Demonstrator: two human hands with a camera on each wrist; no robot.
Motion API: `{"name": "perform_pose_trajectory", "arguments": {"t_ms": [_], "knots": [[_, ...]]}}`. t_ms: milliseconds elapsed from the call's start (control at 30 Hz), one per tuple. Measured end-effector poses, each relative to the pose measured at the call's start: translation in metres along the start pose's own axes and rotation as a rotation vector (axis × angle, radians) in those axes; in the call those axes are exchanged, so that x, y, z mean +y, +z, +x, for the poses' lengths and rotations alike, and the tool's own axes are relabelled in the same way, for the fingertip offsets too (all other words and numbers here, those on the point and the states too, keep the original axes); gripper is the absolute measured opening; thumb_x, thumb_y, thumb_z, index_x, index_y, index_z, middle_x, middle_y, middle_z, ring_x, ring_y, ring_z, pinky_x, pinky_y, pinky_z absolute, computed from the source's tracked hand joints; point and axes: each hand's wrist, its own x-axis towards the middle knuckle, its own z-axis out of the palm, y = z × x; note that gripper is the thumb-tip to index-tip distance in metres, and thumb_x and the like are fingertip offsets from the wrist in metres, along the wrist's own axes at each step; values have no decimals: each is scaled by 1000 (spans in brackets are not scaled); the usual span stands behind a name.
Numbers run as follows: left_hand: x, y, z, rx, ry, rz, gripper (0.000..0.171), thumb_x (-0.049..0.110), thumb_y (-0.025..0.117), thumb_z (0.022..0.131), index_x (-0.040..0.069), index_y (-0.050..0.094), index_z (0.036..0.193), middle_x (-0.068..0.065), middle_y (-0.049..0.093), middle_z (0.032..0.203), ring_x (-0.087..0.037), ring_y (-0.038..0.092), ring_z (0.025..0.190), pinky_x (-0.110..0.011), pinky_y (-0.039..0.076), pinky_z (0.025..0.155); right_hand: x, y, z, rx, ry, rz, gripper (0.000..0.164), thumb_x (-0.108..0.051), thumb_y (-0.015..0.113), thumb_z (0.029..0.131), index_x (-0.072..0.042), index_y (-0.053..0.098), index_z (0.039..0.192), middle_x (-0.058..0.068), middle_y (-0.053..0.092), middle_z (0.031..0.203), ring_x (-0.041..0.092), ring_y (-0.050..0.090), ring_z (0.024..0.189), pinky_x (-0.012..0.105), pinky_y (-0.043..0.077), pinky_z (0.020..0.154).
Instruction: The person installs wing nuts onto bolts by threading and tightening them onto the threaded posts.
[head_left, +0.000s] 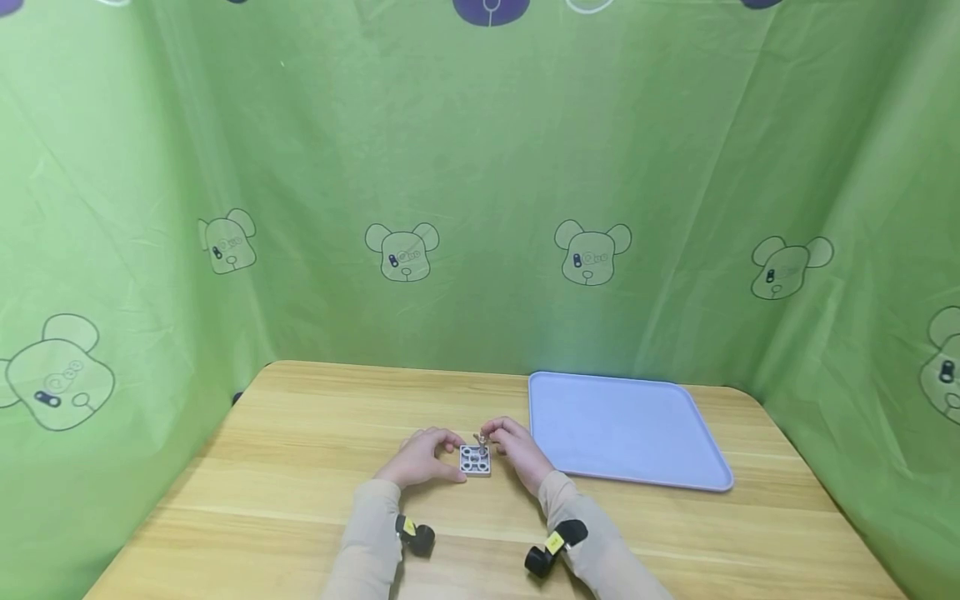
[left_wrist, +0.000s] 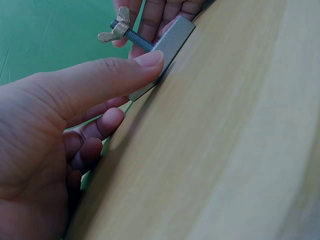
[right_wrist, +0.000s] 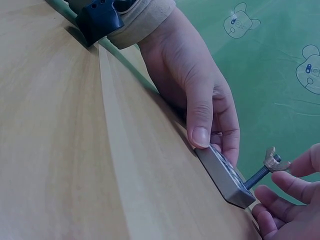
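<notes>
A small square grey metal block [head_left: 476, 471] with round holes in its top lies flat on the wooden table. My left hand [head_left: 423, 461] holds it by the sides, thumb on the near edge and fingers at the far edge. From one corner hole a threaded bolt [left_wrist: 137, 39] stands upright, and a wing nut [right_wrist: 274, 162] sits near its top end. My right hand [head_left: 521, 454] has its curled fingertips on one wing of that nut. In the left wrist view, part of the right hand is hidden behind the block and nut.
To the right and behind the hands lies a pale blue-grey tray [head_left: 622, 425] with a raised rim. A green curtain [head_left: 480, 317] printed with bear heads surrounds the table [head_left: 360, 400] at the back and sides. Black wrist cameras are strapped over both sleeves.
</notes>
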Motion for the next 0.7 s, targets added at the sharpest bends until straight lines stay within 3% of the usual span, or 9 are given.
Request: {"name": "perform_pose_trajectory", "arguments": {"t_ms": [200, 467, 700], "knots": [[0, 0, 0, -7, -7, -6, 53, 37, 86, 65, 24, 67, 112, 6, 61, 101, -14, 48, 97, -43, 36, 92, -2, -1, -3, -17, -18, -8, 28, -8, 55, 85, 1, 60, 112, 16, 63, 117, 15, 56, 103, 32, 42, 89], [-1, 0, 1, -7, -2, -2, 53, 38, 86, 65, 24, 67, 113, 7, 61, 102, -14, 49, 98, -45, 36, 94, 2, -1, -1, -54, -38, -33, 33, -7, 61, 85, 0, 62, 118, 17, 64, 121, 22, 57, 112, 48, 38, 106], [-2, 0, 2, -8, 5, -1, 53, 39, 85, 65, 24, 67, 113, 7, 61, 102, -14, 49, 98, -46, 37, 93, 3, -1, -1, -55, -36, -30, 28, -7, 64, 84, 2, 63, 110, 16, 65, 115, 15, 58, 103, 36, 42, 98]]}}
